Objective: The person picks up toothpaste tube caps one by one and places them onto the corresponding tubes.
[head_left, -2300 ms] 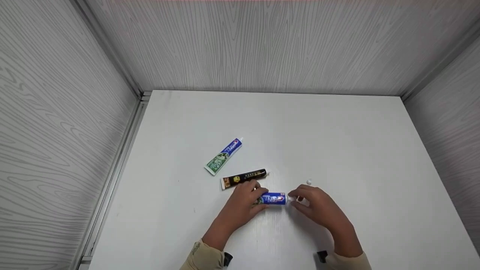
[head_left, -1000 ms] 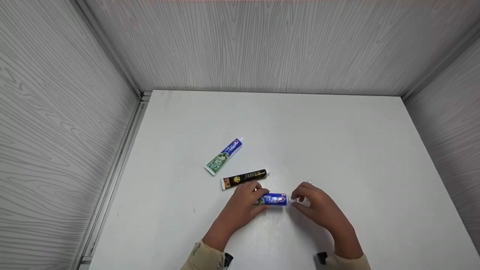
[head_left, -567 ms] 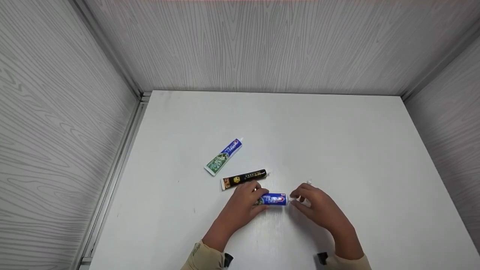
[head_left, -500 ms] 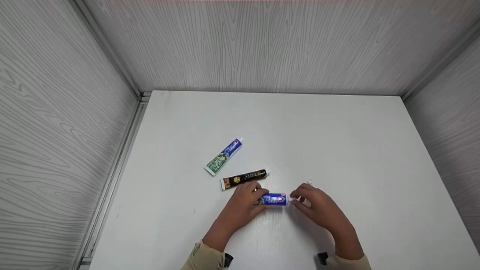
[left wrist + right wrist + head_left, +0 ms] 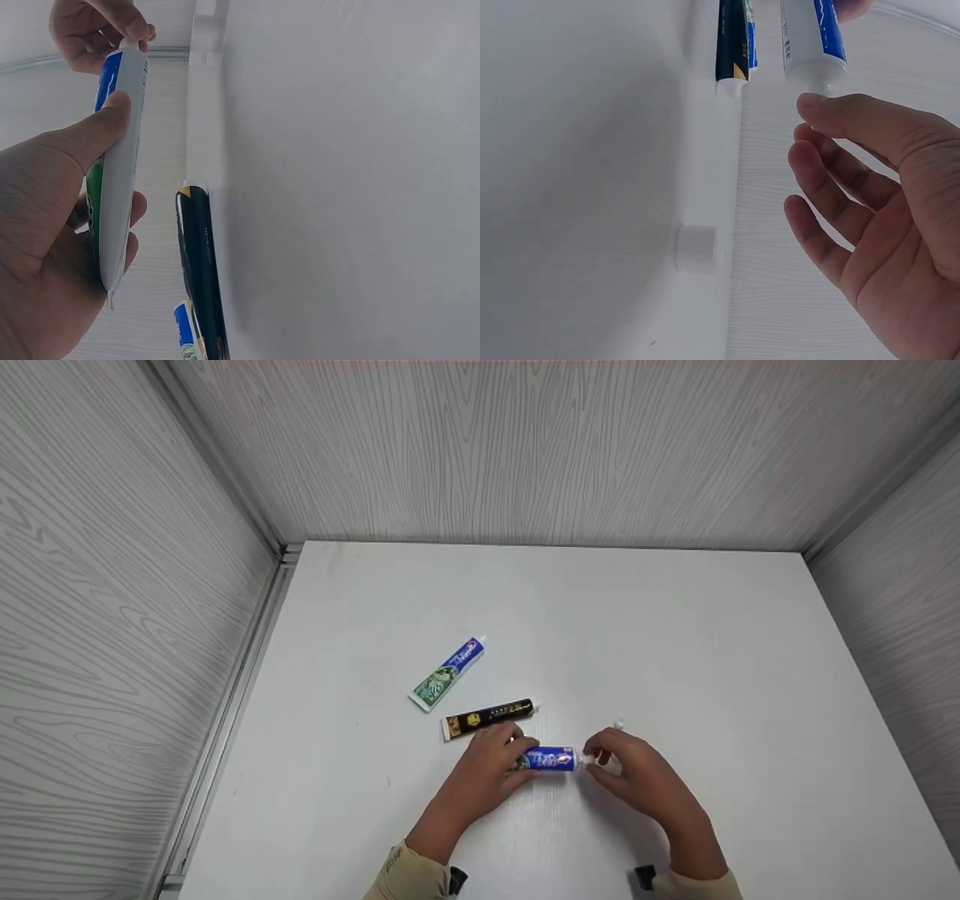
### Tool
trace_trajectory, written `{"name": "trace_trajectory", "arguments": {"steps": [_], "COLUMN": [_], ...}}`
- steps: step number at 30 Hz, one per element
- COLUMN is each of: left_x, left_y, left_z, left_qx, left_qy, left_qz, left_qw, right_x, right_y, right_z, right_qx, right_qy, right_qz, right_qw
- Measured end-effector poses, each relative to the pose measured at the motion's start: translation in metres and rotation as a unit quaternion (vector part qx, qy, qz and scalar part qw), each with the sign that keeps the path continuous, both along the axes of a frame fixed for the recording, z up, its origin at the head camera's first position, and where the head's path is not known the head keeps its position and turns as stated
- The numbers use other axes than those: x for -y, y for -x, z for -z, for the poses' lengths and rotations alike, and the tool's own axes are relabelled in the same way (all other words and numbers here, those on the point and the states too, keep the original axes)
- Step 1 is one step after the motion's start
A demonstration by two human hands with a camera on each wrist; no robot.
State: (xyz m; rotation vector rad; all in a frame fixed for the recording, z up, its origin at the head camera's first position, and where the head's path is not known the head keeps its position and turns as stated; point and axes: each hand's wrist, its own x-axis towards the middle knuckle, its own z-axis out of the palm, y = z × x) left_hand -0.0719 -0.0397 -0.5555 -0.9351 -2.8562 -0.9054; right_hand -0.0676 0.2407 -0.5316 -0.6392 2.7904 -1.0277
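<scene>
Toothpaste tube [image 5: 551, 758], in the head view, is midway between the table's [image 5: 712, 660] side edges, well short of its far edge; the left hand [image 5: 487, 761] grips it and the right hand [image 5: 630, 765] pinches its white tip [image 5: 587, 760]. A white cap [image 5: 618, 724] sits just beyond, where a careless sweep might send it rolling. At the left wrist, thumb and fingers wrap the body; squeezing harder could, I reckon, make it spurt. From the right wrist, the thumb partly hides the tip; so small a hold might slip.
</scene>
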Motion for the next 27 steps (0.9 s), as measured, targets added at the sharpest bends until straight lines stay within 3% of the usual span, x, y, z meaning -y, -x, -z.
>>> {"name": "trace_trajectory", "arguments": {"steps": [6, 12, 19, 27], "left_x": [0.0002, 0.0003, 0.0002, -0.0002], "left_y": [0.0001, -0.0006, -0.0009, 0.0001], "left_z": [0.0013, -0.0009, -0.0026, -0.0018], "left_qx": [-0.007, 0.003, -0.003, 0.003], "left_qy": [-0.006, 0.001, 0.001, -0.002], "left_qz": [-0.002, -0.005, -0.006, -0.007], "left_qw": [1.0, 1.0, 1.0, 1.0], "right_x": [-0.0007, -0.0026, -0.0014, 0.0004], "right_y": [0.0006, 0.0016, 0.0015, -0.0003], "right_z": [0.0, 0.0011, 0.0022, 0.0009], "right_qx": [-0.004, 0.022, 0.038, 0.047], "right_qy": [-0.002, -0.007, -0.021, 0.002], "right_qz": [-0.008, -0.015, -0.006, 0.014], "right_qw": [1.0, 0.9996, 0.999, 0.9988]}}
